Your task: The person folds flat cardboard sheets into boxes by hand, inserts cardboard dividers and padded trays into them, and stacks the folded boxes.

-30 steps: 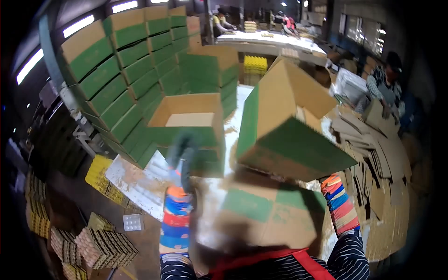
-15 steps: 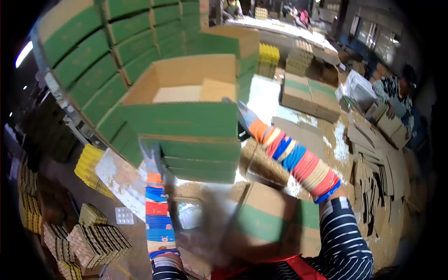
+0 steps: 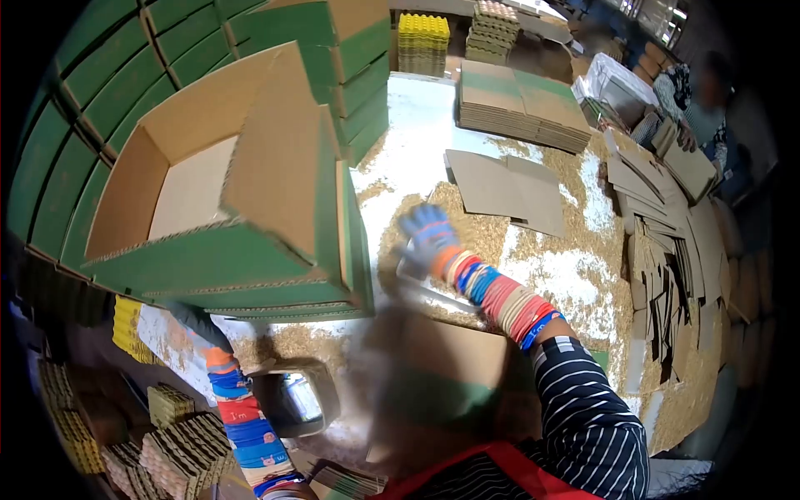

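Cardboard walls stand raised on the open box (image 3: pixel 196 267), which rests on top of at least one more green carton, with its top open and its pale floor showing. That much looks finished: the box is up into shape, and behind it and to its left rises a wall of stacked cartons (image 3: pixel 104 71), also formed and piled in rows. No lid or closed flap shows on the open box, so its closing, judging by this view, is not done.

The left hand (image 3: pixel 200 329) is at the near lower edge of the open box; its fingertips are partly hidden there, so I cannot tell whether it grips or merely touches. The right hand (image 3: pixel 431 235), gloved and blurred, is to the right of the open box, just above the sawdust-strewn table (image 3: pixel 575 283); its fingers look spread and released, with nothing seen between them.

Unformed material lies farther to the right of the open box: a pile of flattened cartons (image 3: pixel 523 104) beyond the hand, and loose cardboard sheets (image 3: pixel 504 192) nearer. Another folded carton (image 3: pixel 454 354) (half lost in shadow and blur) lies to its near right. Well to the right of the open box, a co-worker (image 3: pixel 696 112) handles cardboard too.
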Motion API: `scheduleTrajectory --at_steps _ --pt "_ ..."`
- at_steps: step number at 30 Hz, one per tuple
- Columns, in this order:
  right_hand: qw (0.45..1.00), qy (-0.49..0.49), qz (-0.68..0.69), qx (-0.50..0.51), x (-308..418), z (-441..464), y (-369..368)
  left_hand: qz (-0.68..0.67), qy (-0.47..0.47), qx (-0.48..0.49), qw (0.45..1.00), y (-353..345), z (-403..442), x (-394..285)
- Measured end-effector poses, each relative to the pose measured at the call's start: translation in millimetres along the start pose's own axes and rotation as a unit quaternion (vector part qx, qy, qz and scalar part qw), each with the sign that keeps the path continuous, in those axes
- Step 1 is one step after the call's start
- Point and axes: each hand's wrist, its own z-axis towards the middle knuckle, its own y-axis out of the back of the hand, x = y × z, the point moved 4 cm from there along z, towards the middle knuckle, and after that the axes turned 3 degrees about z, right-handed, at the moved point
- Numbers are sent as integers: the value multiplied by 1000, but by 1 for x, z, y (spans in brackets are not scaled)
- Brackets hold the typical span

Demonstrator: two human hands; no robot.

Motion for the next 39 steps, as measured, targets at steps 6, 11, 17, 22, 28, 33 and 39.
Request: scheduleTrajectory --at_steps 6,11,17,22,28,33,39 --pt "919 -392 -43 17 -127 -63 25 30 -2 18 999 15 -1 16" --pt "915 -391 -91 36 -175 -161 71 -80 50 55 994 33 6 49" --pt "883 -443 -146 60 -206 -328 122 -115 24 -9 993 12 5 66" --pt "635 -763 -123 -9 -191 -418 145 197 69 13 978 -17 -31 -44" --pt "891 -448 -2 -75 -63 -379 206 250 -341 592 686 -134 -265 -270" --pt "992 -110 46 29 105 -367 194 307 -454 690 473 -98 -359 -245" --pt "985 82 93 120 156 -350 236 212 -359 722 552 -100 -312 -313"
